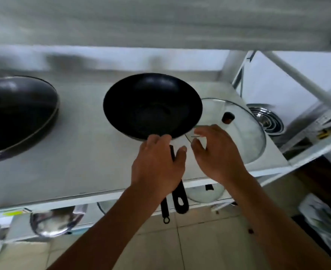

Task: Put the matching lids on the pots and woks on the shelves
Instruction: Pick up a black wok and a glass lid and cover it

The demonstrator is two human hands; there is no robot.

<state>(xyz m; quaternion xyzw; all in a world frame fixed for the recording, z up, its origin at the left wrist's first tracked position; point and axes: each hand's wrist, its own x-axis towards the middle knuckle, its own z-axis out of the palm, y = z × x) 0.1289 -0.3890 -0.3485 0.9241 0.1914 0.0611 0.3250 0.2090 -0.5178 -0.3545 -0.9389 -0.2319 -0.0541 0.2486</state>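
A black wok (151,106) stands uncovered in the middle of the white shelf (73,162), its long black handle (180,199) reaching over the front edge. My left hand (158,164) lies over that handle just behind the bowl, fingers spread and not curled round it. To the right of the wok a glass lid (244,137) with a dark knob (228,117) rests on the shelf. My right hand (215,152) hovers at the lid's near left rim, thumb and fingers apart on either side of the edge. A second dark wok (14,117) at the left carries a glass lid.
Stacked steel bowls (266,119) sit beyond the shelf's right end, behind a white frame post. On the lower shelf are another glass lid (205,193), a steel pan (55,221) and a second black handle (165,211). The floor below is tiled.
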